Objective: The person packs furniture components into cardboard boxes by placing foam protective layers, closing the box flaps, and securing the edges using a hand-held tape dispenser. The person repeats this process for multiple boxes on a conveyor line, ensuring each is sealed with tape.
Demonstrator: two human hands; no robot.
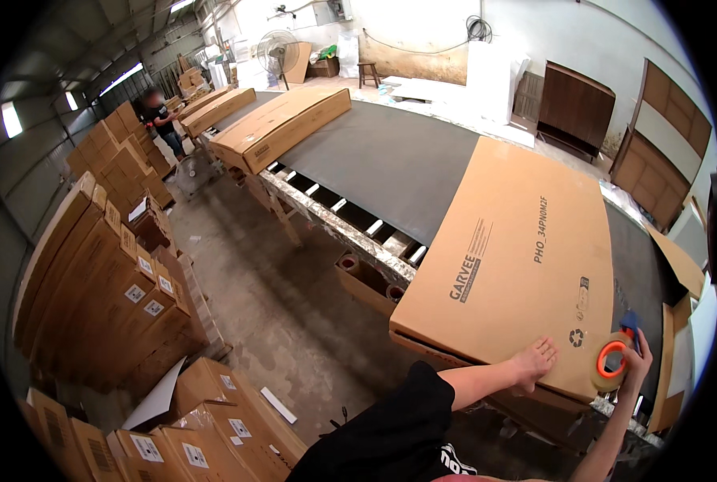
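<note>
A large flat cardboard box (pixel 527 249) lies in front of me on a dark conveyor belt (pixel 394 157). My left hand (pixel 535 363) rests on its top near the front edge, palm down with the fingers stretched out. At the box's right front corner, my right hand (pixel 639 360) is closed round a tape dispenser (pixel 613 358). The dispenser has an orange hub with a blue part above it, and it is held right against the box's right end. Whether tape is stuck down there is hard to make out.
Other flat boxes (pixel 274 124) lie farther along the belt. An open carton (pixel 673 361) stands at the right. Stacked boxes (pixel 105 281) fill the left, with more cartons (pixel 214 410) at lower left. A person (pixel 163 124) stands far left, near a fan (pixel 278 55) beyond the belt.
</note>
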